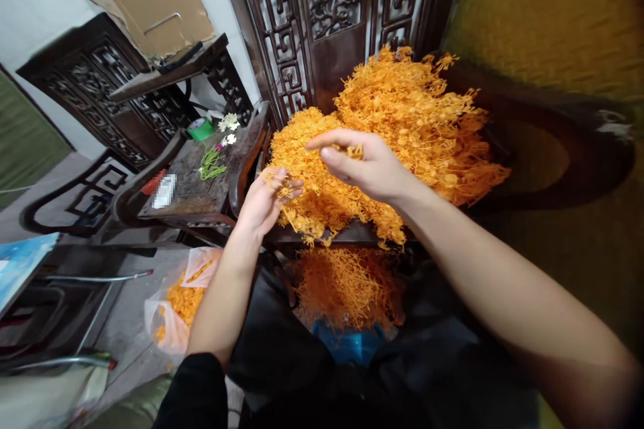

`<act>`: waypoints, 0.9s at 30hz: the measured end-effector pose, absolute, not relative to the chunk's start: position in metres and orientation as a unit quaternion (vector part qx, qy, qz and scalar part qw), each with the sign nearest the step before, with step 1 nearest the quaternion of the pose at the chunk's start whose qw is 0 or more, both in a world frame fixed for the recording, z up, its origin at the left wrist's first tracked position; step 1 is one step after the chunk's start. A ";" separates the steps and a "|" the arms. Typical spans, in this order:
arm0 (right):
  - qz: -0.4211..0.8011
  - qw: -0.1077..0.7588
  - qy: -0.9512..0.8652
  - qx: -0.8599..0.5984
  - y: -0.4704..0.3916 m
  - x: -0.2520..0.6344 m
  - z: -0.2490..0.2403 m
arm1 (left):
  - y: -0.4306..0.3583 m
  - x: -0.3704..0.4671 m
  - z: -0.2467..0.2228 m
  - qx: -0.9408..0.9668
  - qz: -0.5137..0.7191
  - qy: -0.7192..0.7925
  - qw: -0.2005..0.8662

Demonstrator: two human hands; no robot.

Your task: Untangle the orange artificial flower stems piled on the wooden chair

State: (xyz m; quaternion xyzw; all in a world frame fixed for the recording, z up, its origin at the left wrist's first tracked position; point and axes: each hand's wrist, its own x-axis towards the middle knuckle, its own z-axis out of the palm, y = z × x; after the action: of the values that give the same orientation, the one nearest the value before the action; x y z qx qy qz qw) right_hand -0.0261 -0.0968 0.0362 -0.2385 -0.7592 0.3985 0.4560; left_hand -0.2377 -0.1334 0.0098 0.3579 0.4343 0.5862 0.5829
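A large heap of orange, thread-like pieces (397,114) lies on a dark carved wooden chair (342,233). My left hand (267,200) is at the heap's left edge, its curled fingers holding a few orange strands. Over the middle of the heap is my right hand (359,164), thumb and fingers bent around a small orange piece. The two hands are a short way apart. Below the chair's front edge, between the knees, more orange strands (347,285) fill a blue container (349,345).
To the left, a dark side table (194,177) bears green tape (200,129), white flowers (229,122), green stems (212,162) and a white packet (164,191). A plastic bag with orange pieces (168,322) stands on the floor. Metal-legged furniture is at the far left.
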 end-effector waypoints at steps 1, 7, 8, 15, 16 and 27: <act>0.408 0.408 -0.791 -0.204 -0.101 -0.027 0.039 | -0.133 -0.237 0.009 0.359 0.603 0.426 0.571; 0.346 0.211 -0.863 -0.301 -0.107 -0.048 0.015 | -0.131 -0.233 0.005 0.366 0.641 0.415 0.531; 0.340 0.225 -0.853 -0.327 -0.105 -0.052 0.010 | -0.132 -0.233 0.005 0.371 0.639 0.419 0.528; 0.437 0.356 -0.770 -0.297 -0.103 -0.066 -0.002 | -0.136 -0.223 -0.001 0.419 0.639 0.419 0.490; 0.429 0.372 -0.764 -0.308 -0.105 -0.067 -0.002 | -0.136 -0.223 -0.001 0.428 0.641 0.418 0.482; 0.550 0.152 -0.820 -0.050 -0.148 -0.027 0.060 | -0.130 -0.246 0.023 0.432 0.683 0.380 0.450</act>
State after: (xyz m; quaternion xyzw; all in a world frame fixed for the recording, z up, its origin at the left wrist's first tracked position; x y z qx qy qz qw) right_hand -0.0267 -0.1484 0.0597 -0.0497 -0.8196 0.5503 0.1518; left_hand -0.2462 -0.1296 0.0231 0.4321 0.3798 0.6833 0.4497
